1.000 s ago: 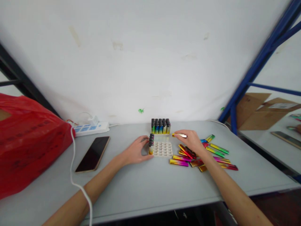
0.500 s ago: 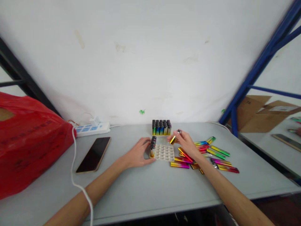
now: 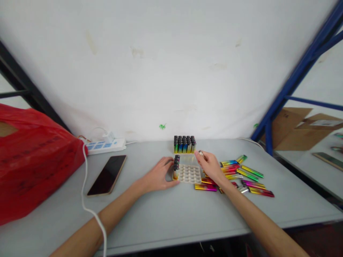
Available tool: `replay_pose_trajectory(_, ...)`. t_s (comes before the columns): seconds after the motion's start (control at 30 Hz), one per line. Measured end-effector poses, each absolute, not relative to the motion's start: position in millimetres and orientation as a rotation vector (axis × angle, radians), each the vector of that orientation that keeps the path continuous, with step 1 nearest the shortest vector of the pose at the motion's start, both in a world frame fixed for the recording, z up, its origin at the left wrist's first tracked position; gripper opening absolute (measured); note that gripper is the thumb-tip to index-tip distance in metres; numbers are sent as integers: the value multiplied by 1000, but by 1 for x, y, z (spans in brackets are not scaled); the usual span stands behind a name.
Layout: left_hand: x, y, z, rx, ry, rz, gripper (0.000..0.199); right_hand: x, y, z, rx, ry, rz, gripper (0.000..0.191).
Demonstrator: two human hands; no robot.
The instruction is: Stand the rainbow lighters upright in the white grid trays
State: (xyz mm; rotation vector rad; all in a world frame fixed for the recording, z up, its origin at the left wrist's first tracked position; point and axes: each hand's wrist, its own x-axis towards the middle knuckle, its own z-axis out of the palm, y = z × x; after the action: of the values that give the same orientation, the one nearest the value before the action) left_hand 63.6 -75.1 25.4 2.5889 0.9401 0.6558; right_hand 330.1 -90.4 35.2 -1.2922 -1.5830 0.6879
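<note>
My left hand point(image 3: 158, 175) curves round the left end of a pale tray point(image 3: 190, 174) with rows of round hollows, its thumb at the near corner. Along the tray's left edge stands a row of upright lighters point(image 3: 176, 172) with black tops. Above the tray's far right corner, my right hand point(image 3: 210, 165) is closed on a lighter point(image 3: 201, 154); only its metal end shows, the rest is hidden by the fingers. Several shiny coloured lighters point(image 3: 250, 174) lie in a loose pile to the right, partly under my right forearm.
Behind the tray, a block of upright lighters point(image 3: 184, 145) stands near the wall. To the left are a phone point(image 3: 107, 175), a white power strip point(image 3: 107, 145), a white cable point(image 3: 85, 200) and a red plastic bag point(image 3: 34, 167). A cardboard box point(image 3: 294, 132) lies beyond the blue frame point(image 3: 288, 91).
The lighter in my right hand has turned, so its gold body no longer shows. My right hand has shifted slightly, while my left hand stays at the tray.
</note>
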Motion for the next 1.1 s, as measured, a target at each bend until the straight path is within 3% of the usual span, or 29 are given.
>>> replay_pose_trajectory(0.27,63,-73,24,2604,924,663,65,319,-93,30,-1350,-1605,518,46)
replay_pose_trajectory(0.7,63,-74,24,2601,933,663,67,314,-98,31,-1214,-2001,296,50)
replay_pose_trajectory(0.9,63,-74,24,2602,933,656,69,316,-91,22,-1230,-2031,379,42)
replay_pose_trajectory(1.1,63,-74,25,2618,961,635,68,304,-78,17,-1394,-2273,5,28)
